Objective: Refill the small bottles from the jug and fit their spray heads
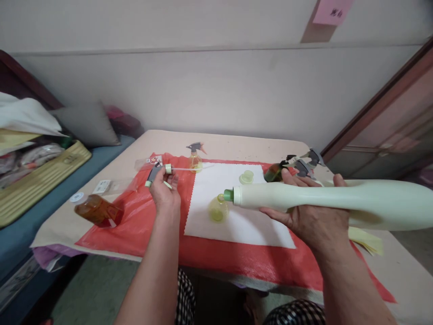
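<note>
Large pale green bottle [379,203] in right hand [314,223], over the right part of the table [246,143]; long axis near level across the view, wide body right, neck and green spout [229,195] pointing left at the mouth of the small clear bottle [218,212]; cannot tell whether spout and mouth touch; small bottle upright on white sheet [237,232], over red sheet [250,264]; right forearm comes up and leftward from lower right, hand partly hidden by the bottle, thumb along near side, fingertips past far edge, spread around its girth; left forearm rises steeply, hand [166,189] raised left of white sheet, fingers curled narrow on spray head [156,174]; its nozzle faces left, thin tube [189,169] runs right, nearly level; amber bottle [96,210] lies tilted at far left, cap up-left.
</note>
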The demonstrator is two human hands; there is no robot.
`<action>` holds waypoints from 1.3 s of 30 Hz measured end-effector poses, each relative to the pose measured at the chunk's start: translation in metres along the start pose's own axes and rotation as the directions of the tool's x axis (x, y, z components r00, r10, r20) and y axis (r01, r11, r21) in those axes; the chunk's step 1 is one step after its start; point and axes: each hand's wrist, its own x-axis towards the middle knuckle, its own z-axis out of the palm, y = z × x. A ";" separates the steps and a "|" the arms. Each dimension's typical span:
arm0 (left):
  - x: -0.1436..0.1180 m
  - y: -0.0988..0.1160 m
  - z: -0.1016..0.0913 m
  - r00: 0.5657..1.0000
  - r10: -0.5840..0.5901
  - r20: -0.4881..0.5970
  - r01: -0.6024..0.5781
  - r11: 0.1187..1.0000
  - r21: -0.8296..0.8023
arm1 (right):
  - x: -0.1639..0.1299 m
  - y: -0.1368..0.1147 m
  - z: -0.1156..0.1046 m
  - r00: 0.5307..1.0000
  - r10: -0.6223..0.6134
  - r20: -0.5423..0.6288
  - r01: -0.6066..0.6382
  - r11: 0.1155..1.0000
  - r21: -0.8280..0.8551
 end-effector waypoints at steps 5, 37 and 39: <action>0.001 0.000 -0.001 1.000 -0.004 -0.001 0.004 1.000 0.000 | 0.003 -0.003 -0.006 0.999 -0.012 0.038 0.013 0.999 -0.048; 0.000 -0.001 0.000 1.000 -0.020 -0.006 0.020 1.000 0.000 | 0.012 -0.009 -0.013 1.000 -0.005 0.016 0.005 1.000 -0.011; -0.001 -0.001 0.000 1.000 -0.017 -0.002 0.017 1.000 0.003 | 0.013 -0.010 -0.014 1.000 -0.017 0.011 0.017 1.000 -0.004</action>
